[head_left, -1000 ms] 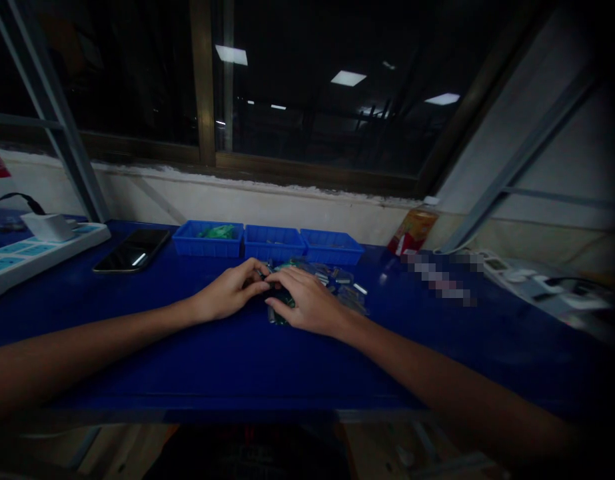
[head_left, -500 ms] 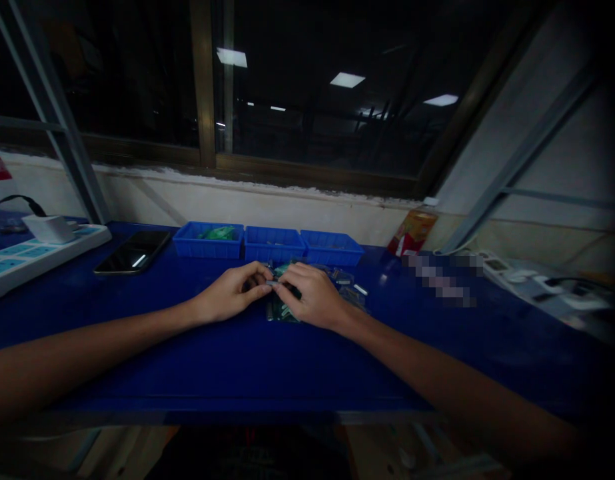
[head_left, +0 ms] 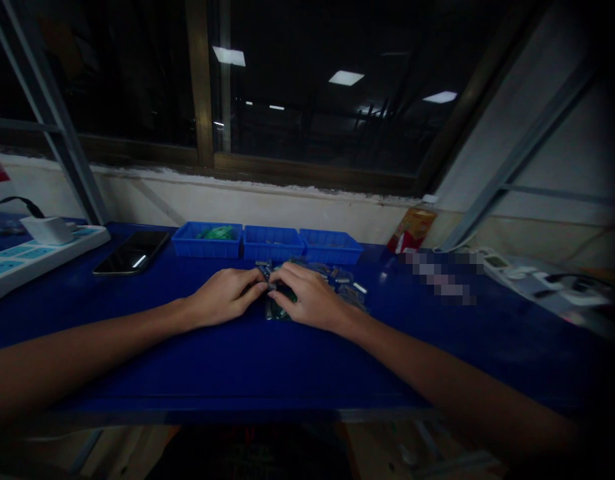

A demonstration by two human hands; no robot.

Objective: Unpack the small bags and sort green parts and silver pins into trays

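Note:
My left hand (head_left: pixel 230 293) and my right hand (head_left: pixel 307 295) meet over the middle of the blue table (head_left: pixel 247 363). Between their fingertips is a small grey piece (head_left: pixel 272 287), too small and dim to name. Thumb and fingers of the left hand pinch its left side. The right hand's bent fingers close on it from the other side. Beneath and behind the right hand lie clear plastic bags (head_left: pixel 278 311) with small greenish and metallic parts, partly hidden by the hand. A small silvery part (head_left: pixel 360 288) rests to the right of them.
Behind the hands stand three blue bins: the left bin (head_left: pixel 207 248) with green material, the middle bin (head_left: pixel 272 252) and the right bin (head_left: pixel 331 255). A phone (head_left: pixel 132 253) and a power strip (head_left: pixel 47 252) lie left. A bottle (head_left: pixel 414 230) stands back right, near another power strip (head_left: pixel 532 283).
Both hands stay together at the same place with the small grey piece. The left hand has shifted slightly left, and its fingers are straighter. The piece is now more covered by the fingertips.

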